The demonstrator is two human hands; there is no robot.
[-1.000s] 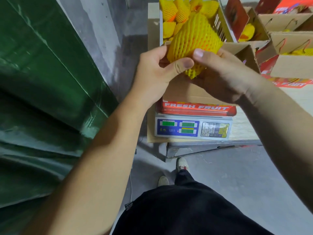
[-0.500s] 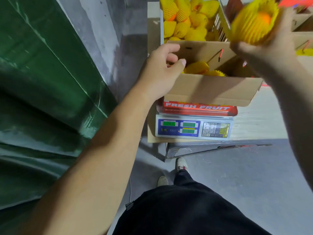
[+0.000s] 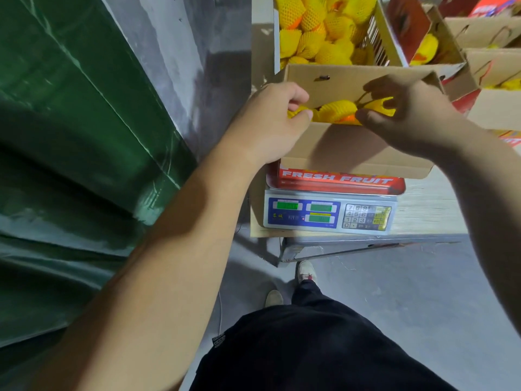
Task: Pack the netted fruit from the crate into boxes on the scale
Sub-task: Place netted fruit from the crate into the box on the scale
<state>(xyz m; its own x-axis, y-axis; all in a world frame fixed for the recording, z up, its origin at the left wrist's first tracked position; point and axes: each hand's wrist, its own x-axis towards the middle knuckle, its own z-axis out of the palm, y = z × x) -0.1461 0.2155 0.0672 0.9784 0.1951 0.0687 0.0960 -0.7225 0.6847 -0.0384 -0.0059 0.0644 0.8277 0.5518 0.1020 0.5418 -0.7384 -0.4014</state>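
Both my hands at box (image 3: 352, 148) on scale (image 3: 329, 214). My left hand (image 3: 270, 122) curled round netted fruit (image 3: 296, 112) at left end of box, holding it. My right hand (image 3: 406, 114) reaches in at right end, fingers bent over another fruit (image 3: 380, 107); whether they really grip it, cannot tell. Third fruit (image 3: 337, 110) lies between, already in box. So box partly filled, I judge. Crate (image 3: 327, 29) behind box holds many netted fruit, much work left. Scale display lit, digits too blurred to read.
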